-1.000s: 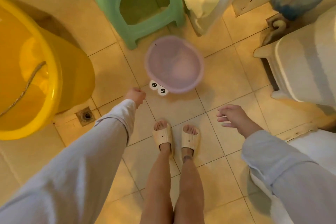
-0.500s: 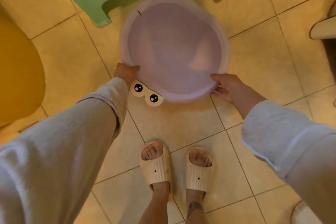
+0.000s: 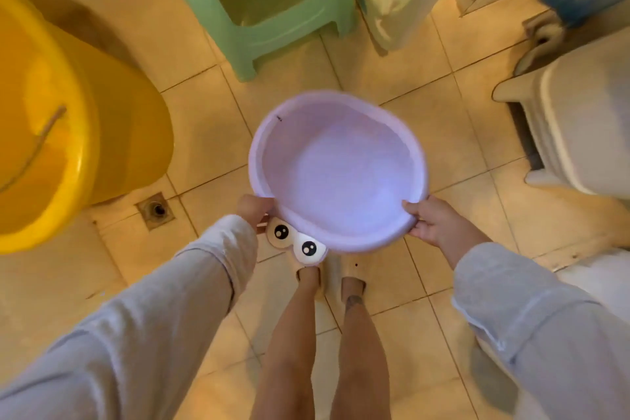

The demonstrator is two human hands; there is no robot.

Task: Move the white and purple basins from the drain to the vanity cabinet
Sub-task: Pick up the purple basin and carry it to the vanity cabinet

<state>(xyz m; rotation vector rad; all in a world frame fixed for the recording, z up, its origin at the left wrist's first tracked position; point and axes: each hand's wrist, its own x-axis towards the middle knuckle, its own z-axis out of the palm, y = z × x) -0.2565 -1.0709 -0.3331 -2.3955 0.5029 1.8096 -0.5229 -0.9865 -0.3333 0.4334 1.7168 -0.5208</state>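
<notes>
Though unlabelled, purple basin (image 3: pixel 337 174) eye-decorated.

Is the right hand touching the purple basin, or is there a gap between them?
Touching. In the head view the right hand grips the rim of the purple basin, with the thumb lying over the edge and the fingers underneath; no gap shows.
</notes>
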